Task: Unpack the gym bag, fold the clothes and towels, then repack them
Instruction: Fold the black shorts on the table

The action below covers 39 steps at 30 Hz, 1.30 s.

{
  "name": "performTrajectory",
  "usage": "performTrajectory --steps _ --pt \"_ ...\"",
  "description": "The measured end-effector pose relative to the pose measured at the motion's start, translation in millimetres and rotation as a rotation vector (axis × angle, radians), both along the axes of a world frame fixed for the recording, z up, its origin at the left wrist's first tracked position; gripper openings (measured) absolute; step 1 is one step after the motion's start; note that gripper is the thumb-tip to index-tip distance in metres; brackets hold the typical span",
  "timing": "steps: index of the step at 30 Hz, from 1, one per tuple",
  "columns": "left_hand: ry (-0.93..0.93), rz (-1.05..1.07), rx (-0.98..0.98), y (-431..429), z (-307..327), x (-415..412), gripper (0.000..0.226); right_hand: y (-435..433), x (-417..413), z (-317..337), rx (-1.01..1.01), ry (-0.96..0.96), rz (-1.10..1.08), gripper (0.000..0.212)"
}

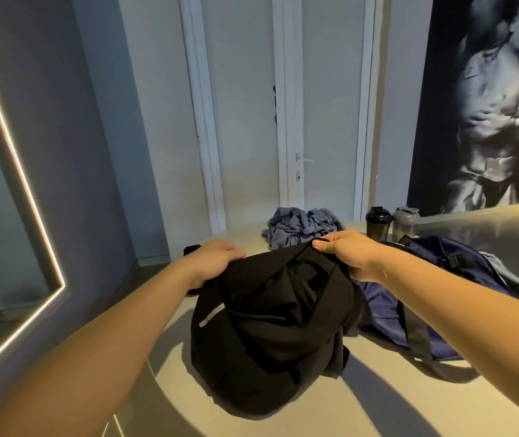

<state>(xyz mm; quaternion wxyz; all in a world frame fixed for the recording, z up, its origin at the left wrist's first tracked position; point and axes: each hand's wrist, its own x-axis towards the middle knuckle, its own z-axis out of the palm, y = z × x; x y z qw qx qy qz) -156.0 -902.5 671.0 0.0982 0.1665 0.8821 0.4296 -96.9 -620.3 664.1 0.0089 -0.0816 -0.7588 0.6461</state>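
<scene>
A black garment (pixel 271 326) is hanging bunched between the two hands. Its upper edge is being held up and its lower folds are resting on the pale counter (pixel 375 392) beneath them. A short reflective stripe is showing on the fabric below the left hand. The left hand (pixel 217 261) is gripping the garment's left upper edge, with its fingers curling down over the cloth. The right hand (pixel 345 252) is gripping the right upper edge, its fingers closing round a gathered bunch of fabric. Just right of the right hand and running under its forearm, a navy gym bag (pixel 384 313) is lying slumped on the counter, with a grey strap trailing off it; whether it is open cannot be told. Beyond the hands, nearer the right one, a crumpled pile of grey-blue clothes (pixel 299 228) is sitting on the counter. Further right of that pile, beyond the right hand, a black shaker bottle (pixel 378 225) and a grey shaker bottle (pixel 405 223) are standing side by side. Just beyond the left hand, a small dark object (pixel 192 249) is lying at the counter's edge, too unclear to identify. Farther back, a white door (pixel 321 121) is standing closed.
</scene>
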Motion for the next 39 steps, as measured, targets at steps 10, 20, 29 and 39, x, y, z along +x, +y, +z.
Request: performTrajectory --steps 10,20,29,39 --pt "0.829 -0.454 -0.564 2 -75 6 0.049 17 -27 -42 0.051 -0.115 -0.208 0.038" --pt "0.517 0.029 0.006 28 -58 8 0.011 -35 23 -18 0.698 0.435 -0.100 0.021" --pt "-0.189 0.267 0.516 47 -25 14 0.043 -59 26 -25 0.415 0.246 0.205 0.022" --pt "0.225 -0.229 -0.065 12 -13 27 0.051 -8 -2 -5 -0.212 0.035 -0.111 0.026"
